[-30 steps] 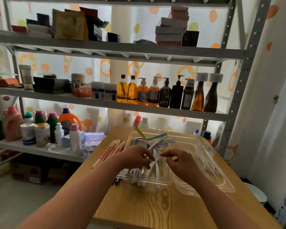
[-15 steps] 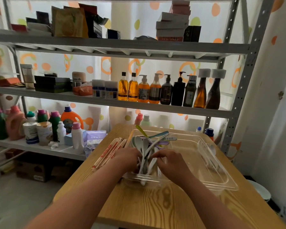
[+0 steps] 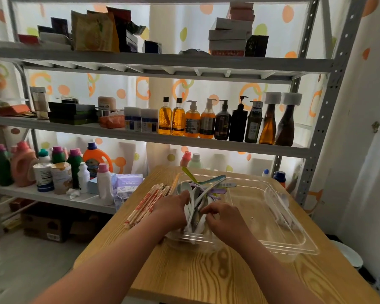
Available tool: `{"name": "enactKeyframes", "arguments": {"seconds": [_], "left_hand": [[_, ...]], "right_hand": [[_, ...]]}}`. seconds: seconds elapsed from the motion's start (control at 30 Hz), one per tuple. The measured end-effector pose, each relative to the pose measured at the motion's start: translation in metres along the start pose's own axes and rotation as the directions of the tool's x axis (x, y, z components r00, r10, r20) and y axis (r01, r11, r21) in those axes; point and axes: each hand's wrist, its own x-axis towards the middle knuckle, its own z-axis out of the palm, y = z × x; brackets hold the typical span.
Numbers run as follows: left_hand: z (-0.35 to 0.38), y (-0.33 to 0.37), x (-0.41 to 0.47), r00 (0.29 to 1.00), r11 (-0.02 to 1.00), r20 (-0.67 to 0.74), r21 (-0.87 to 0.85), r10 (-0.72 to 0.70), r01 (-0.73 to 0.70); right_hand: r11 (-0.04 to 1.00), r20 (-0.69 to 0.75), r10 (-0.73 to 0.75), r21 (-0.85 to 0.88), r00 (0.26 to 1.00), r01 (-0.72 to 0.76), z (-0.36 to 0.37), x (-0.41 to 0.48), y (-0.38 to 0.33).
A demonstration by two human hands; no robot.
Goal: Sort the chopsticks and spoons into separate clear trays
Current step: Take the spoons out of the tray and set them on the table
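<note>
Spoons (image 3: 198, 195): pastel bundle piled in the left clear tray (image 3: 191, 241), with several handles poking over its far rim. Left hand (image 3: 173, 210): fingers curled round the bundle's left side, gripping it. Right hand (image 3: 225, 218): fingers curled onto the handles from the right, apparently pinching them, though motion blur limits certainty. Chopsticks (image 3: 146, 204): loose bunch lying on the wooden table (image 3: 206, 277), just left of that tray and in neither tray. Second clear tray (image 3: 289, 238): beside the first, to its right. Behind the table is a metal shelf rack (image 3: 162, 141) stocked with bottles.
</note>
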Motion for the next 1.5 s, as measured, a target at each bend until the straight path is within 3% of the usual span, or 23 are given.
{"name": "enactKeyframes", "arguments": {"seconds": [0.13,0.27,0.47,0.6,0.7,0.87,0.97,1.0,1.17,1.27,1.4,1.5], "left_hand": [[-0.006,-0.005,-0.001,0.982,0.994,-0.19,-0.102,0.004,-0.023],[-0.009,-0.01,0.002,0.935,0.994,-0.354,-0.084,0.033,-0.067],[-0.018,-0.007,0.005,0.754,0.978,-0.639,-0.02,0.149,-0.21],[-0.022,-0.019,0.009,0.801,0.981,-0.578,-0.01,0.154,-0.195],[-0.023,-0.03,0.009,0.827,0.952,-0.562,-0.252,0.005,-0.176],[-0.025,-0.026,0.003,0.849,0.677,-0.407,-0.731,-0.336,-0.083],[-0.027,-0.02,0.001,0.879,0.453,-0.257,-0.89,-0.402,-0.052],[-0.028,-0.017,0.0,0.879,0.426,-0.249,-0.903,-0.407,-0.059],[-0.037,-0.001,0.0,0.809,0.581,-0.441,-0.799,-0.388,-0.157],[-0.046,0.014,-0.002,0.75,0.715,-0.592,-0.657,-0.294,-0.239],[-0.051,0.035,-0.009,0.632,0.805,-0.775,-0.38,-0.009,-0.455],[-0.043,0.047,-0.015,0.566,0.756,-0.758,-0.151,0.325,-0.637]], "right_hand": [[1.0,-0.008,0.008,0.003,1.0,-0.008,-0.002,0.0,-0.004],[0.999,-0.04,0.026,0.021,0.999,-0.025,-0.002,0.0,-0.003],[0.997,-0.056,0.064,0.043,0.996,-0.062,-0.003,0.001,0.0],[0.997,-0.063,0.069,0.039,0.996,-0.066,-0.002,0.0,0.0],[0.997,-0.062,0.07,0.045,0.996,-0.067,-0.003,0.0,-0.001],[0.996,-0.046,0.075,0.044,0.996,-0.073,-0.003,0.0,-0.001],[0.994,-0.062,0.091,0.063,0.994,-0.087,-0.005,0.0,-0.002],[0.992,-0.074,0.102,0.077,0.992,-0.097,-0.006,0.0,-0.003],[0.982,-0.109,0.143,0.142,0.984,-0.127,-0.008,0.0,-0.006],[0.972,-0.129,0.168,0.19,0.977,-0.141,-0.01,0.001,-0.007],[0.919,-0.238,0.242,0.368,0.94,-0.143,-0.014,-0.001,-0.014],[0.725,-0.167,0.395,0.661,0.904,-0.195,-0.025,-0.004,-0.023]]}}
